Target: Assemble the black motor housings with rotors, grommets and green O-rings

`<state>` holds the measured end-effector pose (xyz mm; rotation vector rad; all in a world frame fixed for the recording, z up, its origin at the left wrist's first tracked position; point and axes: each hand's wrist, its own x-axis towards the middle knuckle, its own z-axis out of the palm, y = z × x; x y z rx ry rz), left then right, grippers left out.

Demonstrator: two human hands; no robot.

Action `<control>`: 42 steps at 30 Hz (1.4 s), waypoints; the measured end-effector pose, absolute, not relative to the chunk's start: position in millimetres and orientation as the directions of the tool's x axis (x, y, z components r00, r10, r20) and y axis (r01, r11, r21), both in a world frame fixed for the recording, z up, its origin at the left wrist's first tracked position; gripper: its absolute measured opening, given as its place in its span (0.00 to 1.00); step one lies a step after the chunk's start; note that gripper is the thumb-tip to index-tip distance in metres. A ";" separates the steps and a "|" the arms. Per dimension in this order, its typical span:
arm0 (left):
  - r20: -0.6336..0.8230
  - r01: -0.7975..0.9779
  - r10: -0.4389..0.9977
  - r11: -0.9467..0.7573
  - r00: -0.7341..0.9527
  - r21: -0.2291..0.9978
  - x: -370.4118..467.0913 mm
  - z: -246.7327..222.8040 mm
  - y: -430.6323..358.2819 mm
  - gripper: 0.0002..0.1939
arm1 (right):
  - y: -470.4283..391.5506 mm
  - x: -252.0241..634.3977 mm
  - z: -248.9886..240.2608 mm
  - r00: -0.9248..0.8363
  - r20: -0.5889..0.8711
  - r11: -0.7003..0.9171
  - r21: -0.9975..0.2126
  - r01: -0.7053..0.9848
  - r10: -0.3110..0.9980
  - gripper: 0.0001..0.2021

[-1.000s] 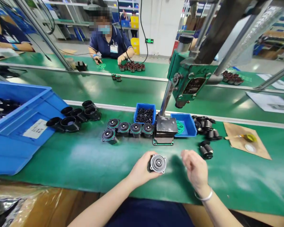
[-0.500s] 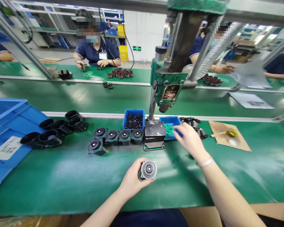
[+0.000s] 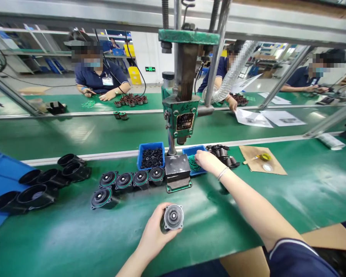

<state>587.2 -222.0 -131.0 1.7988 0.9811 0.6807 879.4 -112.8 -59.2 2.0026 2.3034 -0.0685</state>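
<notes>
Near the front middle, my left hand [image 3: 154, 234] is wrapped round a dark round housing [image 3: 173, 217] with its ringed face up. My right hand [image 3: 209, 161] reaches into a small blue bin [image 3: 202, 149] of green rings [image 3: 193, 163]; its fingers are pressed together at the rings, and what they hold is too small to make out. Left of that bin stands the press with its black block [image 3: 178, 167]. Several finished-looking housings with green rings [image 3: 123, 179] stand in rows left of the block.
A blue bin of small black parts [image 3: 152, 156] sits behind the housings. Black cylinders [image 3: 36, 195] and a large blue crate [image 3: 5, 169] are at left. Dark parts [image 3: 223, 154] and a brush on cardboard [image 3: 272, 163] lie at right. Several people work across the bench.
The view has swung right. My right hand has moved further into the bin of green rings, its fingers now together. My left hand still holds the housing.
</notes>
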 end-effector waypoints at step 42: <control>0.372 0.259 0.577 -0.733 0.727 0.629 555.7 -102.9 -197.6 0.11 | -268.6 794.9 -108.6 -0.438 0.293 0.514 -0.642 0.569 0.850 0.08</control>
